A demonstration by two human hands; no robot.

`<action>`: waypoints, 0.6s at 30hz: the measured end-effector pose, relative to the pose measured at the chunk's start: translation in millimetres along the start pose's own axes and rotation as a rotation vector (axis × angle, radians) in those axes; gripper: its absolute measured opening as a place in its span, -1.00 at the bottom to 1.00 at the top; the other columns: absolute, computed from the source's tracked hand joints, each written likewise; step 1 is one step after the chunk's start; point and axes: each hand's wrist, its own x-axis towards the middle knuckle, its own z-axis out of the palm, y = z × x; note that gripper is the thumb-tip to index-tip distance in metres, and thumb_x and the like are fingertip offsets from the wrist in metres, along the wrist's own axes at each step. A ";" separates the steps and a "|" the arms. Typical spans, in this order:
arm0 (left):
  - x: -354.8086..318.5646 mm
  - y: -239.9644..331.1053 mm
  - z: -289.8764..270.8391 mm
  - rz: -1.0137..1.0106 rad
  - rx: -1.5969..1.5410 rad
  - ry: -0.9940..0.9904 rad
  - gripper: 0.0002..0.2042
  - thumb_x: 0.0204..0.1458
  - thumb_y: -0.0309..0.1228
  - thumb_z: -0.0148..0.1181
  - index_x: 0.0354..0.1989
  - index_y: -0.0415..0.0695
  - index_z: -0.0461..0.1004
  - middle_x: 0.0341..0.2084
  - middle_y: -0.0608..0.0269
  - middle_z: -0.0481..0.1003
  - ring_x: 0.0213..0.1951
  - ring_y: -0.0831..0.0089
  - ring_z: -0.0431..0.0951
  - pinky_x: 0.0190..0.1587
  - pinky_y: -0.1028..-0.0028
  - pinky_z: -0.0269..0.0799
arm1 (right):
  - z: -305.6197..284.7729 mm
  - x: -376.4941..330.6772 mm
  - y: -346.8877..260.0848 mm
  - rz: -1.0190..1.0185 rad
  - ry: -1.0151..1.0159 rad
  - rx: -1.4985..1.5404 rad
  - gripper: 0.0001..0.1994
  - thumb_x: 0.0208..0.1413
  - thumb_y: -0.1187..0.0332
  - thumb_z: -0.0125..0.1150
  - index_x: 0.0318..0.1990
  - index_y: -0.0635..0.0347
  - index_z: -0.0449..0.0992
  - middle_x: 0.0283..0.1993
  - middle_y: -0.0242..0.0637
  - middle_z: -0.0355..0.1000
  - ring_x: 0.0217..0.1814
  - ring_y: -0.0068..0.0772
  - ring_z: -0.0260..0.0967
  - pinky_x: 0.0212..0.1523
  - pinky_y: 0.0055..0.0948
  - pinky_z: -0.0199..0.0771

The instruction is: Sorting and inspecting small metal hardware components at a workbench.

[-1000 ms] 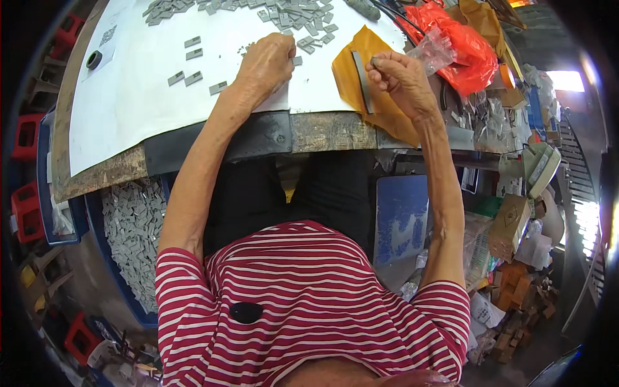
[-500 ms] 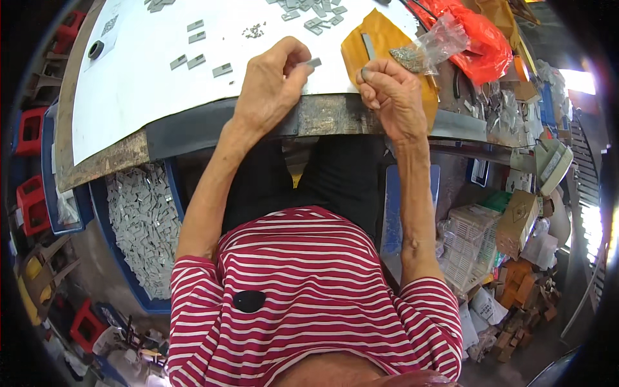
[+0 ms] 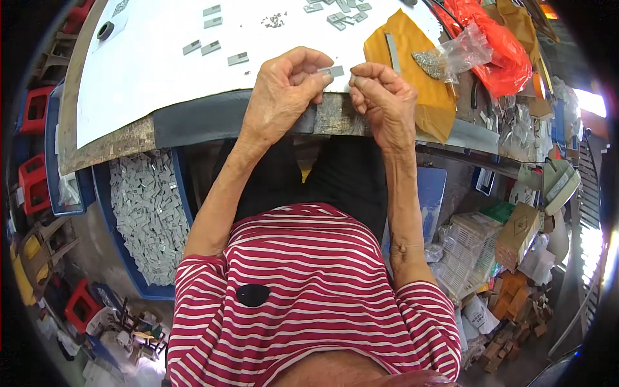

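Note:
My left hand (image 3: 284, 93) is closed on a small grey rectangular piece (image 3: 335, 71), held between thumb and fingertips just above the table's near edge. The piece's free end points to the right. Close beside that end, my right hand (image 3: 389, 103) is pinched, thumb against forefinger. Whatever sits in that pinch is too small to name. Beyond my hands, several similar grey pieces with dark recesses (image 3: 238, 59) lie on the white sheet (image 3: 155, 71). A little heap of tiny metal bits (image 3: 274, 20) lies farther back, and more grey pieces (image 3: 340, 20) are scattered behind.
Right of my hands, a yellow-brown paper (image 3: 422, 106) bears a grey bar (image 3: 393, 53) and a clear bag of small metal parts (image 3: 427, 66). A red plastic bag (image 3: 500, 64) lies beyond. Below left, a blue bin (image 3: 182, 187) holds many grey pieces. A black ring (image 3: 105, 30) sits far left.
My right hand has moved left, off the yellow-brown paper, to the free end of the grey piece. The left hand still grips that piece. The whole view has shifted a little.

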 end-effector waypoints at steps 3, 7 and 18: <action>-0.1 -2.3 -1.8 -0.005 0.017 -0.017 -0.83 -0.03 -0.48 0.08 -0.28 -0.29 0.43 -0.60 0.35 0.43 -0.60 0.70 0.36 -0.51 0.72 0.31 | 2.5 -0.1 1.2 -0.055 -0.014 -0.051 -0.87 -0.05 0.56 0.09 -0.31 0.43 0.41 -0.51 -0.21 0.41 -0.58 -0.60 0.32 -0.60 -0.71 0.27; 0.3 -2.7 -0.8 0.008 -0.028 -0.009 -0.84 -0.04 -0.49 0.08 -0.29 -0.28 0.43 -0.60 0.34 0.43 -0.60 0.70 0.37 -0.51 0.72 0.31 | 10.2 -3.3 1.1 -0.122 0.007 -0.165 -0.89 0.03 0.52 0.04 -0.33 0.43 0.40 -0.52 -0.21 0.41 -0.60 -0.58 0.34 -0.64 -0.70 0.30; -3.2 -3.3 -3.1 -0.043 -0.370 -0.012 -0.82 -0.01 -0.47 0.05 -0.23 -0.26 0.41 -0.52 0.24 0.49 -0.59 0.67 0.37 -0.48 0.72 0.29 | 11.9 -5.3 -3.5 -0.111 -0.121 -0.192 -0.87 0.06 0.46 0.05 -0.29 0.38 0.40 -0.53 -0.30 0.39 -0.61 -0.64 0.29 -0.64 -0.72 0.26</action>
